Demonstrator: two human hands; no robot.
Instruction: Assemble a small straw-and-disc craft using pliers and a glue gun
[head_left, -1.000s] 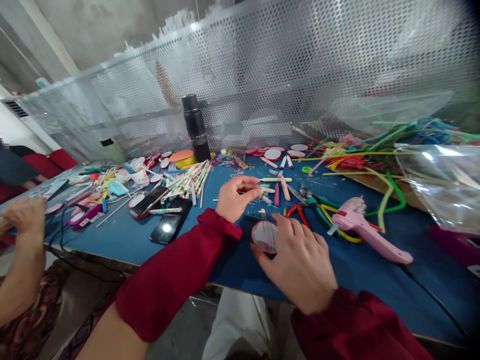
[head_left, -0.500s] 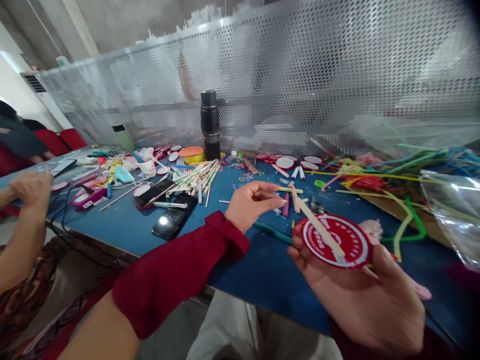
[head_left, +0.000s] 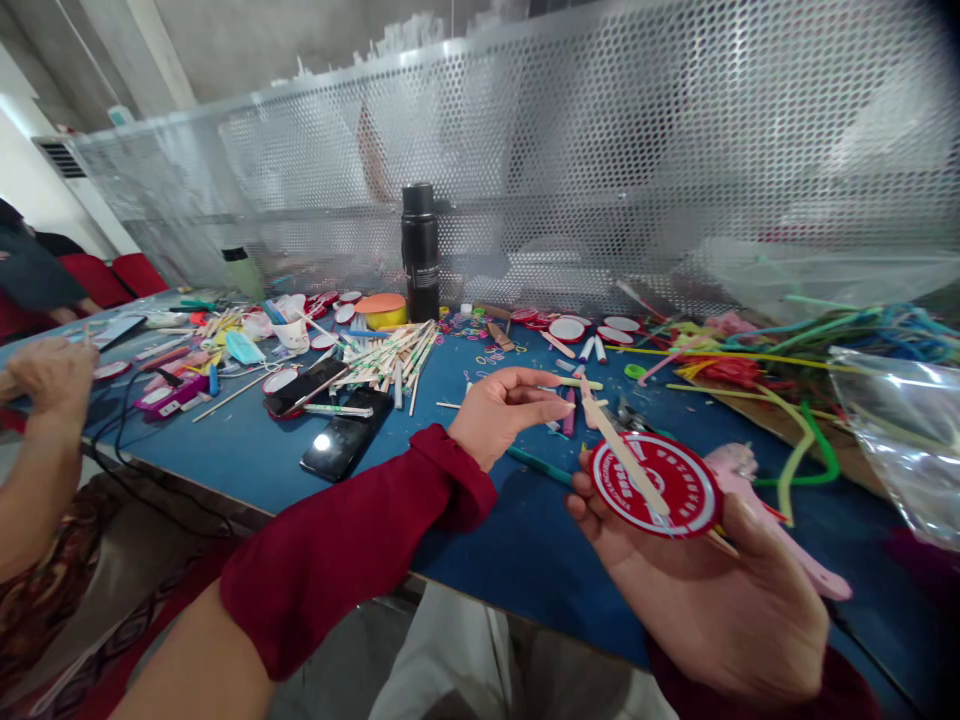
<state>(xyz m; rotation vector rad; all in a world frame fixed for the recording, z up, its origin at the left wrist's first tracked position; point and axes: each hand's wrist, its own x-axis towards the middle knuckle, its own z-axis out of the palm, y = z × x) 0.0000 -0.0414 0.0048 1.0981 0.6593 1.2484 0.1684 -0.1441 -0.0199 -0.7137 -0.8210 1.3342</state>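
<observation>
Red disc held up in the right hand over the blue desk

Head view: holds the red disc in the right grip, palm up, with thumb at one side of the rim and fingertips at the other, lettered face in sight. Slantwise across that face, a pale wooden stick, reaching past the rim towards the left hand. Holds the left grip near the stick's far end, thumb and forefinger curled to a narrow gap; cannot tell about anything pinched there. Just past those fingertips, on the desk, a pale green stick and a purple piece; nearer, a teal rod. Partly behind the right hand, a pink glue gun. Farther left, a dark phone, a bundle of patterned sticks and an upright black bottle. At the far right, coloured strands beside a clear plastic bag. At the left edge, another person's hand
</observation>
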